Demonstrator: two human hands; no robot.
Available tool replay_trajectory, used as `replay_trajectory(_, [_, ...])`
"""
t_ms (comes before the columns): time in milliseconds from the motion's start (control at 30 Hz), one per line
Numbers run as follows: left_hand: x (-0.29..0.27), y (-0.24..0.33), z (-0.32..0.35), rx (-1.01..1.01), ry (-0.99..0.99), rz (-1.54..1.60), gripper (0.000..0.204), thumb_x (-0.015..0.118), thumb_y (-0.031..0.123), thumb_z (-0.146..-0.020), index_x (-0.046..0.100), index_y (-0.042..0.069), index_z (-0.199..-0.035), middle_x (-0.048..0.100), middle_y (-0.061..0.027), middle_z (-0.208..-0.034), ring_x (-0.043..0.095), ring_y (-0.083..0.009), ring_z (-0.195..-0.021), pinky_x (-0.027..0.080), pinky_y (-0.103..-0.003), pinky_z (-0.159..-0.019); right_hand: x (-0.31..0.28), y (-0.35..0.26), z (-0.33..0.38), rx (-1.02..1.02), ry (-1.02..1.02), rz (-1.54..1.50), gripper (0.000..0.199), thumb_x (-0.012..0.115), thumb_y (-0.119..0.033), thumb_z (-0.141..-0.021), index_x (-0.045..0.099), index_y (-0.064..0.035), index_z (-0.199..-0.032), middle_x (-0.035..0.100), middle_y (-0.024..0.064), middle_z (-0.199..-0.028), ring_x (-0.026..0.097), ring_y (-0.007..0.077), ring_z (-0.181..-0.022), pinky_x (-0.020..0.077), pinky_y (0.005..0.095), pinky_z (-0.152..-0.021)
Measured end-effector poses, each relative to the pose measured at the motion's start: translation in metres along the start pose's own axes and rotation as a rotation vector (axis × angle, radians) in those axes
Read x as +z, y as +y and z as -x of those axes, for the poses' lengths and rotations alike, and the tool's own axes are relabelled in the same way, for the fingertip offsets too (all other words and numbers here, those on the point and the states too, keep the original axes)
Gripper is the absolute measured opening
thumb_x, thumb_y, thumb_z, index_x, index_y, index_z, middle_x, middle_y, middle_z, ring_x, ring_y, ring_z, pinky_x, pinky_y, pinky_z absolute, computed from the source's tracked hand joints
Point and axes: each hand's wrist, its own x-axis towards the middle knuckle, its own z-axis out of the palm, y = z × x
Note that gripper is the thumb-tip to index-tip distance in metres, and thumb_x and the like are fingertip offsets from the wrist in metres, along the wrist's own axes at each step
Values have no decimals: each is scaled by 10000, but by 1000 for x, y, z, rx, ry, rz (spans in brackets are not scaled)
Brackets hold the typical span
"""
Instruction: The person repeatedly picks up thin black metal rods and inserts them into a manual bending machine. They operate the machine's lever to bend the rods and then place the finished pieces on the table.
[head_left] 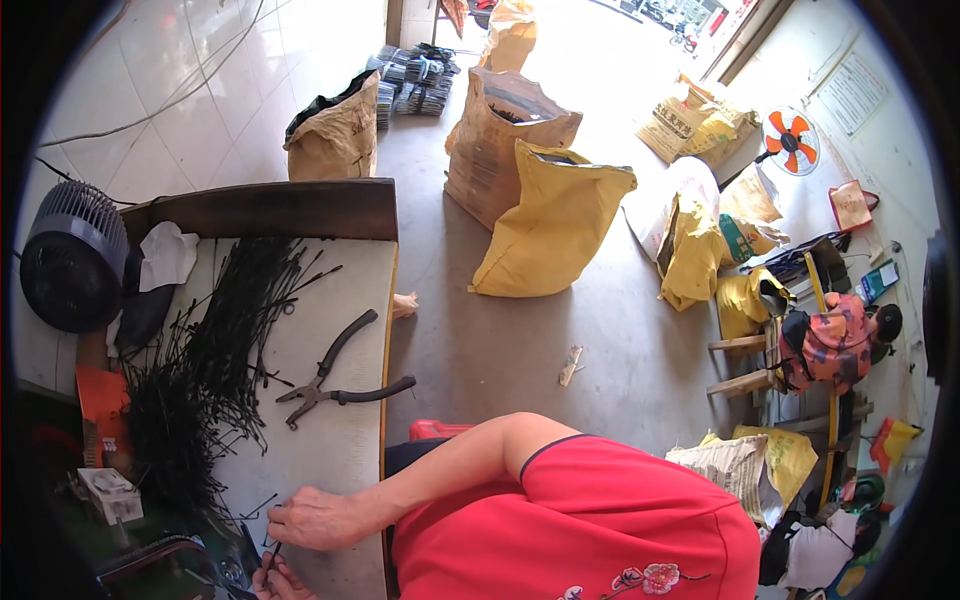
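My right hand (312, 518) reaches across from the red-sleeved shoulder and rests on the pale table top (340, 300). Its fingers are pinched on thin black strips at the table's near end. My left hand (274, 580) sits just below it at the picture's lower edge, mostly cut off, gripping a thin black strip that stands up between the two hands. A big loose heap of black strips (210, 350) covers the table's left half. Black-handled pliers (335, 385) lie with their handles spread apart, beside the heap and above my right hand.
A dark round fan (70, 255) and a white cloth (166, 254) sit at the table's far left, with an orange sheet (100, 395) nearer. On the concrete floor stand a yellow sack (550, 225) and brown sacks (500, 140). At the right are more bags, wooden stools and an orange-bladed fan (791, 140).
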Motion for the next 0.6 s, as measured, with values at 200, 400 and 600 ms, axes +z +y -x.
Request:
replay_trajectory(200, [16, 5, 4, 5, 61, 126, 175, 543, 101, -919, 555, -24, -1041, 617, -137, -973, 592, -214, -848, 485, -295, -738, 5, 1, 4, -33, 17, -1, 174, 587, -123, -701, 518, -13, -818, 528, 117, -757, 587, 291, -611, 433, 396, -498])
replay_trajectory(400, [19, 8, 1, 71, 113, 157, 177, 564, 176, -905, 577, 20, -985, 614, -121, -927, 575, -238, -841, 438, -371, -773, -10, -4, 3, 59, -62, -124, 153, 565, -128, -736, 530, -40, -855, 541, 125, -763, 589, 295, -618, 436, 404, -504])
replay_trajectory(600, [11, 9, -6, -64, 58, 140, 181, 543, 203, -916, 568, 38, -988, 582, -66, -827, 529, -161, -727, 422, -289, -632, 10, 4, 4, -61, 120, -115, 196, 542, -129, -747, 528, -59, -930, 501, 89, -708, 572, 278, -577, 436, 401, -472])
